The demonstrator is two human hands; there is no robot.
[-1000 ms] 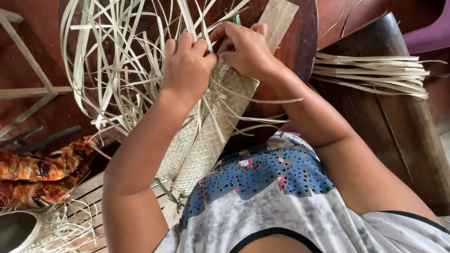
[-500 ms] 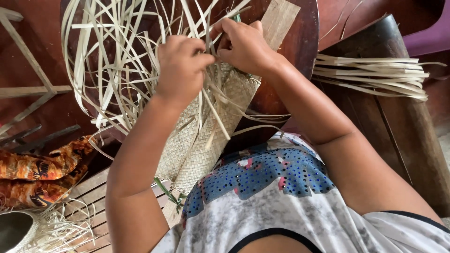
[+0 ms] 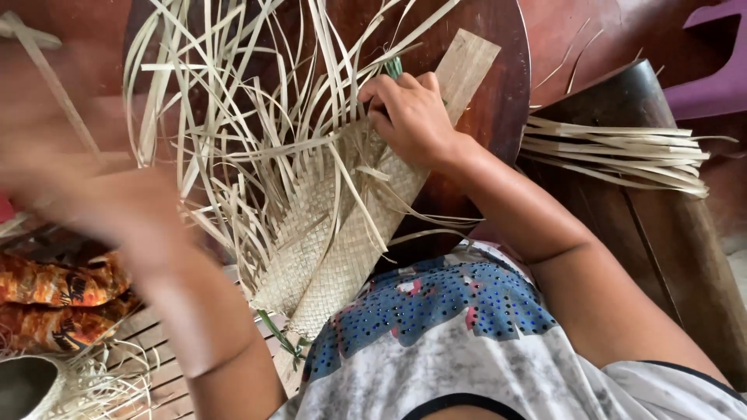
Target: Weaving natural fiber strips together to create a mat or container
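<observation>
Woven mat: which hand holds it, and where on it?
The right hand presses the woven mat at its upper edge, where the loose strips begin. The left hand is blurred, apart from it; a hold cannot be told.

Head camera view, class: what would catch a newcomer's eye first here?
First, the half-woven straw mat at the centre, its loose pale strips fanning upward over a round dark wooden board. The right hand presses on the weave's upper edge, while the left hand is a blur at the left. A bundle of spare strips lies at the right.
</observation>
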